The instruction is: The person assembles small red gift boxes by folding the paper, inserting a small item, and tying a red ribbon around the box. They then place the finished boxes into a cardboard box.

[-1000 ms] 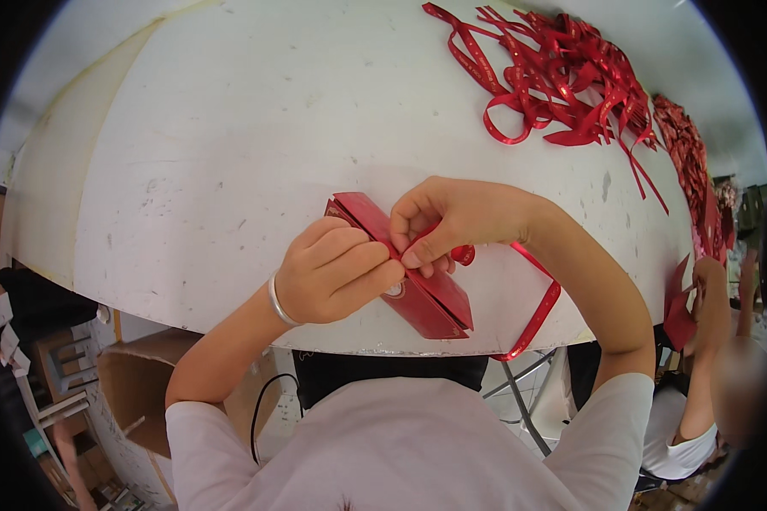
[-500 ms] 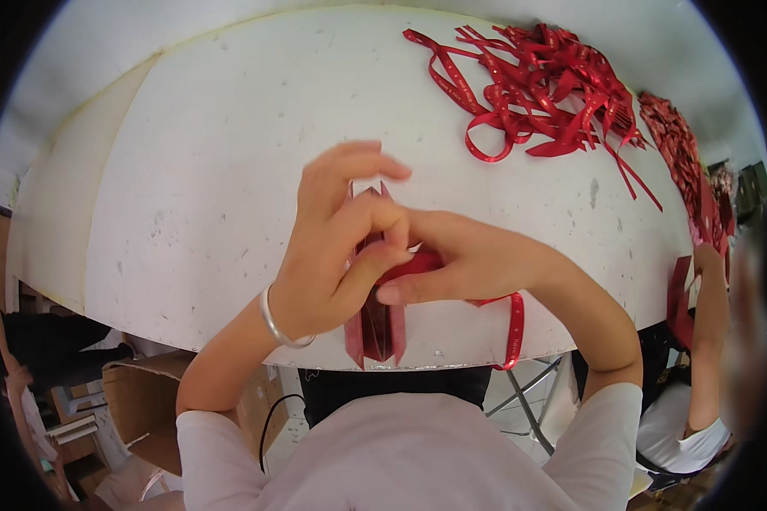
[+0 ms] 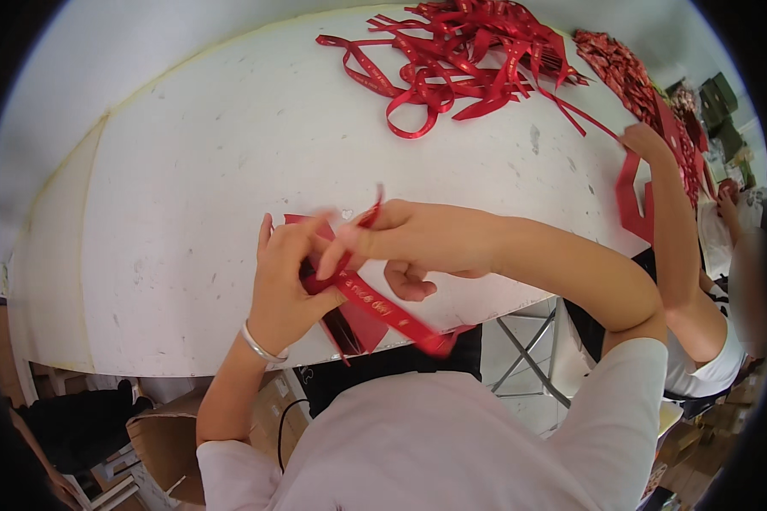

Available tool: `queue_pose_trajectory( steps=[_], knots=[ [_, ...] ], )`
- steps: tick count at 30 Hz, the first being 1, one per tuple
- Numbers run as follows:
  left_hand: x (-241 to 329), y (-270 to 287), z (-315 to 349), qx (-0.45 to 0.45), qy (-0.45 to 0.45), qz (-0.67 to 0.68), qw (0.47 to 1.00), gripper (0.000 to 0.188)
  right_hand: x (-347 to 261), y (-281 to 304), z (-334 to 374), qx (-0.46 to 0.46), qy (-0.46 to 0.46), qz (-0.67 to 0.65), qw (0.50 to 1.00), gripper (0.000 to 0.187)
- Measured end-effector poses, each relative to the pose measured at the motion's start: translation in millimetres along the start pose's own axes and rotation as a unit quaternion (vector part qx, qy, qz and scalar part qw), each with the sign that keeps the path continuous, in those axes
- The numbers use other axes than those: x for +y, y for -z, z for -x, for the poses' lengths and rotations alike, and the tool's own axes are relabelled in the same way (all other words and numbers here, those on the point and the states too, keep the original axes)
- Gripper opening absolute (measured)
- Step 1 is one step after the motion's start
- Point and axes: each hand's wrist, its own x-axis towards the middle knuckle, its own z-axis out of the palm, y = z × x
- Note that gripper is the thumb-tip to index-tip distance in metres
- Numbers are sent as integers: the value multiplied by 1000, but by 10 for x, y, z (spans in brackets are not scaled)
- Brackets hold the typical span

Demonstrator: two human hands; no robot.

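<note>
My left hand [image 3: 285, 272], with a silver bangle at the wrist, is closed round the near end of a red ribbon and the side of a small red paper bag [image 3: 366, 328]. The bag lies tilted at the table's near edge, its inside dark; the hands cover much of it. My right hand [image 3: 392, 243] is beside the left, thumb and forefinger pinched on the red ribbon [image 3: 388, 311], whose short end sticks up above them. The ribbon's longer, gold-printed length hangs across the bag toward my body. Motion blurs the fingertips.
A tangled pile of red ribbons [image 3: 486, 60] lies at the far side of the white table [image 3: 179, 213]. To the right, a co-worker's hand [image 3: 648, 145] is at a ribbon's end, above a red paper bag [image 3: 631, 200]. A cardboard box [image 3: 166, 447] stands below left.
The view has shifted, so the ribbon pile appears farther left. My hands and the bag have turned and moved left; the ribbon now crosses the bag's front. The co-worker's hand has reached toward the pile.
</note>
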Motion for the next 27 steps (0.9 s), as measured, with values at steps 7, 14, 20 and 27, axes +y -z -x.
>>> queue_pose_trajectory(
  steps=[7,14,20,27],
  knots=[
    [78,-40,13,-3,-101,-146,984,15,315,36,375,83,106,-59,989,46],
    [141,-107,60,-1,-51,-95,994,12,116,-171,507,174,293,0,940,58],
    [202,-185,34,40,-43,-132,990,12,1162,-700,267,238,231,131,934,40],
    [207,-139,-5,5,-109,-153,982,14,966,-321,416,181,168,-329,912,31]
  ],
)
